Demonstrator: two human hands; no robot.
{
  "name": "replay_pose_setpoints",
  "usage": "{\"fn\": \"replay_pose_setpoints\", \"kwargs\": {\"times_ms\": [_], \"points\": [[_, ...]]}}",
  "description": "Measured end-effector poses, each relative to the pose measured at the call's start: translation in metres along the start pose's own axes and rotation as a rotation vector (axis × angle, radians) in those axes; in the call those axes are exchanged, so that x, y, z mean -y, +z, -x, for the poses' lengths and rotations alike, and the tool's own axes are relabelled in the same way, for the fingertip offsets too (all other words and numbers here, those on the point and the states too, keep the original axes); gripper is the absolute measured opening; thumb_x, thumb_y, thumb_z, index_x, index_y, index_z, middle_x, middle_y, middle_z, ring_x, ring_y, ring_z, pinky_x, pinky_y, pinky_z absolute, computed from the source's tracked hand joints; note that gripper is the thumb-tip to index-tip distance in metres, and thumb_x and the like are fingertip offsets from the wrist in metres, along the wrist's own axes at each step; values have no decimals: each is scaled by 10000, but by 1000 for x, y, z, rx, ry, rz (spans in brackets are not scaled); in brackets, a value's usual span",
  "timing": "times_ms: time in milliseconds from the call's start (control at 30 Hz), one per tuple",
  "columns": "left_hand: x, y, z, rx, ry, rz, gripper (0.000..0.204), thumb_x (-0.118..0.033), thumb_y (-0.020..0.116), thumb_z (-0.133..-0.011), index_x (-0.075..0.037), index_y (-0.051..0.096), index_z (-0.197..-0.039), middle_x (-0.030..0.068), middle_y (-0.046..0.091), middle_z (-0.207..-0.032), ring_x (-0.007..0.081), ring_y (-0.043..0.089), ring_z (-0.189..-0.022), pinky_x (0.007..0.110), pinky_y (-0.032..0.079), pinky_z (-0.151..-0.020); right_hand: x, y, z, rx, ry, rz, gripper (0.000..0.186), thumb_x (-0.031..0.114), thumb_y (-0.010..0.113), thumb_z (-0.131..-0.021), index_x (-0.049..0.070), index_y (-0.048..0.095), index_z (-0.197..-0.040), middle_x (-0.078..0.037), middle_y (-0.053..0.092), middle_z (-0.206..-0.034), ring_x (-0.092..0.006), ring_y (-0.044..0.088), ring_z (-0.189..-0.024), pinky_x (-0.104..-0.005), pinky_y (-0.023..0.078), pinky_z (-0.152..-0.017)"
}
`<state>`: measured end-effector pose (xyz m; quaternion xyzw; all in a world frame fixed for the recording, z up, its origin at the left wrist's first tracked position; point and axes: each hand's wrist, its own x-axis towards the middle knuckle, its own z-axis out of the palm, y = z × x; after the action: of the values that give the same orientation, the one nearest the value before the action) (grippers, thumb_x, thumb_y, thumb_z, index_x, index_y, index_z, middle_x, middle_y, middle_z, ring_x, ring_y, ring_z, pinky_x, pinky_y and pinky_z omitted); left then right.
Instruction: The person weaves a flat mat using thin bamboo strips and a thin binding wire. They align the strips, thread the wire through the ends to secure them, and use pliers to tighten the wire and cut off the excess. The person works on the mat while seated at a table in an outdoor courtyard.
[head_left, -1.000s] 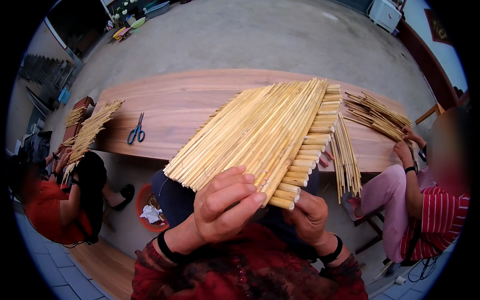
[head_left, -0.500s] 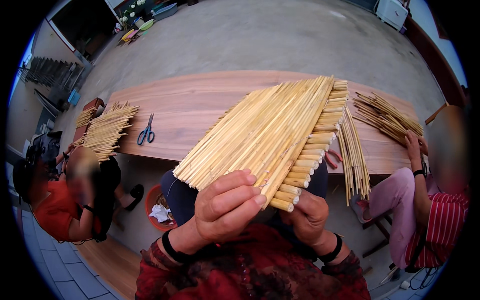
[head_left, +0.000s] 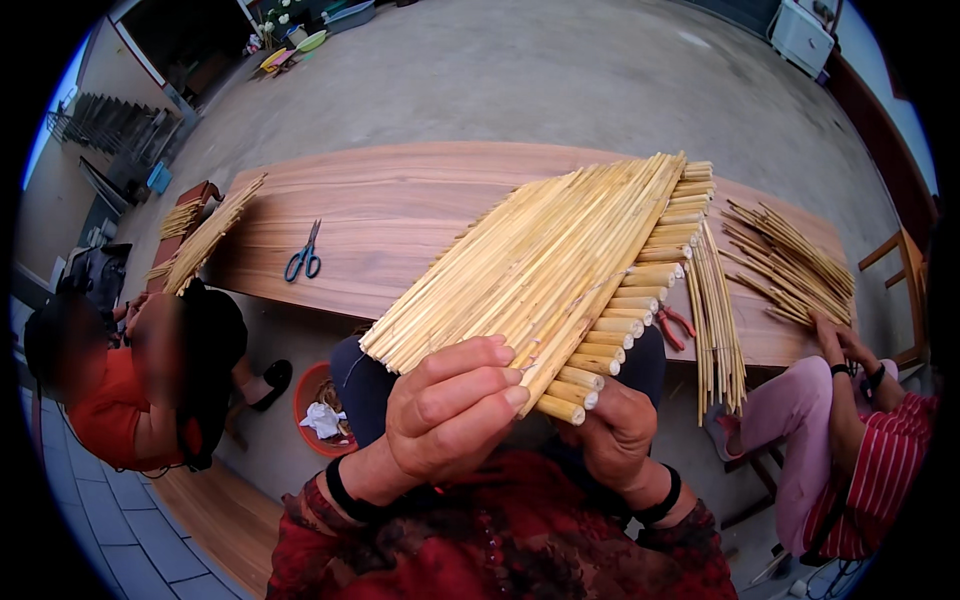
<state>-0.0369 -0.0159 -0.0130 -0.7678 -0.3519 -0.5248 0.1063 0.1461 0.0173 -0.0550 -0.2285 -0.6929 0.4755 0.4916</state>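
A woven panel of pale reed sticks [head_left: 530,260], with a row of thicker cross pieces along its right edge, slants from my lap over the table. My left hand [head_left: 445,410] grips its near corner from above, fingertips on the long sticks beside some thin thread. My right hand [head_left: 610,435] holds the ends of the cross pieces from below, its fingers partly hidden. To the right of the panel lie red-handled pliers [head_left: 675,330] and loose thin sticks [head_left: 715,310] overhanging the edge. Scissors with dark blue handles [head_left: 303,252] lie on the table at the left.
Wooden table [head_left: 400,190] ahead. At left, a person in orange [head_left: 120,400] sits by stick bundles [head_left: 215,230]; at right, one in striped red [head_left: 895,440] has both hands at another bundle [head_left: 790,260]. A red basin [head_left: 315,420] stands below, a chair [head_left: 900,280] at right.
The view has shifted, so the table sits further right. The left person's bundle has changed angle; the right person has leaned out of view somewhat. My grip on the panel looks the same.
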Motion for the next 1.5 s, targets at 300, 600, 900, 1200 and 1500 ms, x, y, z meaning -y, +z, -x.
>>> {"fn": "replay_pose_setpoints", "kwargs": {"times_ms": [300, 600, 900, 1200, 1500], "points": [[1, -4, 4, -8, -30, 27, 349, 73, 716, -675, -3, 603, -996, 95, 578, -987, 295, 627, -885, 369, 569, -774, 10, -2, -5, 46, 21, 25, 178, -54, 641, -797, 25, 645, -956, -81, 551, -681, -197, 567, -583, -277, 450, -539], [0, -3, 6, -30, -44, 54, 375, 77, 714, -664, 1, 604, -1014, 105, 596, -992, 304, 627, -876, 369, 557, -761, 13, -4, -6, 88, 49, -12, 173, -62, 630, -805, 16, 645, -959, -72, 544, -667, -172, 554, -561, -268, 438, -519], [2, -6, 7, -58, -65, 74, 400, 85, 716, -656, -9, 602, -1028, 107, 600, -994, 302, 624, -870, 369, 554, -761, 17, -3, -12, 114, 57, -14, 179, -62, 627, -811, 18, 658, -968, -59, 529, -649, -149, 533, -543, -260, 426, -504], [2, -7, 3, -76, -85, 84, 409, 96, 715, -647, -6, 603, -1027, 109, 604, -992, 297, 621, -867, 370, 556, -763, 24, -6, -16, 162, 159, -66, 171, -58, 617, -825, 9, 658, -977, -63, 542, -662, -139, 538, -536, -252, 422, -496], [7, 1, 8, -63, -57, 132, 387, 90, 714, -665, -9, 607, -1024, 105, 608, -985, 279, 617, -853, 366, 557, -759, 28, -6, -19, 148, 314, -59, 74, 8, 577, -884, -21, 639, -911, -41, 581, -690, -75, 541, -527, -219, 416, -478]]}}
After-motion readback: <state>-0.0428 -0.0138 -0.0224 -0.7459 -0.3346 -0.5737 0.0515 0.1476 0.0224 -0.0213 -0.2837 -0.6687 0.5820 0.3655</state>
